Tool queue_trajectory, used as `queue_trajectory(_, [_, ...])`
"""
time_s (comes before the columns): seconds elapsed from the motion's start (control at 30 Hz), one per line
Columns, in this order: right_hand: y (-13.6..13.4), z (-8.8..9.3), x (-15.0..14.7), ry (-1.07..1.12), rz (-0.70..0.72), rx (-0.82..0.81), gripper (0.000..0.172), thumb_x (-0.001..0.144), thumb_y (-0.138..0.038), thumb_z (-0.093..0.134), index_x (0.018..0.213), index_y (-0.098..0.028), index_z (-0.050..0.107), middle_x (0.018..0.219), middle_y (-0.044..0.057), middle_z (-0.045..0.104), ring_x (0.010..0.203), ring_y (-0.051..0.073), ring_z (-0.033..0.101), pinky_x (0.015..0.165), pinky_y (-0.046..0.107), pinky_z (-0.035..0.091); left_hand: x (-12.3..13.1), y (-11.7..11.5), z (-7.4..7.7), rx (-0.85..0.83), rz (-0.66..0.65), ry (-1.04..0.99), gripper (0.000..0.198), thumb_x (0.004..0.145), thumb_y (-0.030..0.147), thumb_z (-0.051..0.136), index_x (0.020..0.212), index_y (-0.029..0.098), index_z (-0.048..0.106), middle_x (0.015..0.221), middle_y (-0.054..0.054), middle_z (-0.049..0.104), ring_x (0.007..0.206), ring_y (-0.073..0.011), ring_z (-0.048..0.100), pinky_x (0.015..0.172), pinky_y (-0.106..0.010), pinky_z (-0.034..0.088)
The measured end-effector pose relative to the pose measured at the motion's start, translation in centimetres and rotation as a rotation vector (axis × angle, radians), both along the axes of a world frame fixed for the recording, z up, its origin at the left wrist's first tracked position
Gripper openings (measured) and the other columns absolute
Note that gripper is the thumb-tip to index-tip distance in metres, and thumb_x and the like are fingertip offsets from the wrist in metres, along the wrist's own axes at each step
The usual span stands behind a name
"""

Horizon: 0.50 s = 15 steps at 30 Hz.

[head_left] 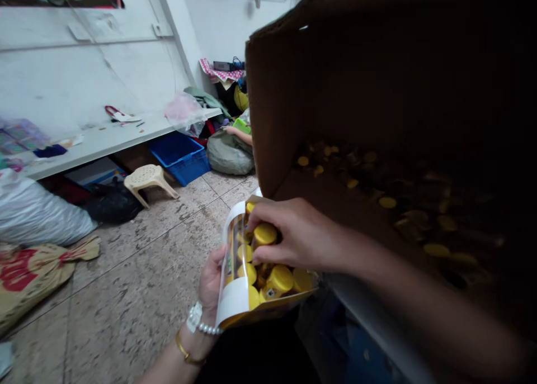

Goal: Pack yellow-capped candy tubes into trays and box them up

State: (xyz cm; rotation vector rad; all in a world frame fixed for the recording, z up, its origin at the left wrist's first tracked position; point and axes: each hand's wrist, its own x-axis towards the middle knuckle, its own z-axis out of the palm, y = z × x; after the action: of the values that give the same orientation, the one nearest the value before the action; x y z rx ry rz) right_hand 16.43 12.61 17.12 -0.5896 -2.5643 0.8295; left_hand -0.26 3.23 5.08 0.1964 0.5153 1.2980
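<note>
My left hand (210,286) grips the side of a small open carton (235,303) that holds several small bottles with yellow caps (281,278). My right hand (289,233) reaches into that carton, its fingers closed round one yellow-capped bottle (264,234) at the top row. Just to the right stands a big brown cardboard box (272,110), tipped with its open side toward me, with several more yellow-capped bottles (388,202) lying loose in its dark inside.
A tiled floor (138,283) stretches left. Beyond it are a white plastic stool (149,180), a blue crate (182,155), a silver sack (37,213), a printed sack (29,272) and a long white shelf (104,138). Another person's arm (239,133) rests on a grey bag (229,155).
</note>
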Motion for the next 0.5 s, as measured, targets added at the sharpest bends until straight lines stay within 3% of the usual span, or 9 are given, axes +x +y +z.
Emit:
queue_trajectory(0.17, [-0.3, -0.8, -0.7, 0.153, -0.039, 0.002, 0.021, 0.079, -0.025, 0.077, 0.092, -0.017, 0.062, 0.093, 0.0, 0.067, 0.084, 0.012, 0.061, 0.073, 0.021, 0.044, -1.0, 0.0, -1.4, 0.055, -0.07, -0.093, 0.049, 0.101, 0.038, 0.03, 0.118, 0.019, 0.072, 0.108, -0.004, 0.077, 0.117, -0.0301, 0.065, 0.1, -0.042, 0.053])
queue_trajectory(0.3, [-0.6, -1.1, -0.9, 0.065, 0.029, 0.035, 0.021, 0.083, -0.02, 0.07, 0.103, -0.019, 0.065, 0.107, 0.005, 0.069, 0.098, 0.016, 0.063, 0.082, 0.026, 0.047, -1.9, 0.1, -2.3, 0.11, -0.059, -0.136, 0.046, 0.1, 0.032, 0.033, 0.127, 0.016, 0.066, 0.117, -0.009, 0.074, 0.117, -0.028, 0.066, 0.104, -0.041, 0.051])
queue_trajectory(0.43, [-1.3, -2.0, -0.9, -0.181, -0.157, 0.11, 0.028, 0.08, -0.029, 0.072, 0.105, -0.02, 0.063, 0.089, 0.003, 0.07, 0.075, 0.017, 0.064, 0.063, 0.026, 0.041, -1.5, -0.5, -2.0, 0.001, -0.067, -0.115, 0.041, 0.096, 0.034, 0.045, 0.117, 0.01, 0.071, 0.097, -0.013, 0.078, 0.107, -0.0293, 0.07, 0.103, -0.044, 0.051])
queue_trajectory(0.5, [-1.6, -2.2, -0.8, -0.262, -0.145, 0.129, 0.025, 0.079, -0.029, 0.072, 0.101, -0.021, 0.064, 0.088, 0.003, 0.069, 0.073, 0.017, 0.063, 0.061, 0.026, 0.039, -1.0, -0.7, -1.7, -0.088, -0.068, -0.089, 0.041, 0.095, 0.034, 0.047, 0.115, 0.008, 0.071, 0.092, -0.014, 0.078, 0.103, -0.03, 0.071, 0.102, -0.045, 0.051])
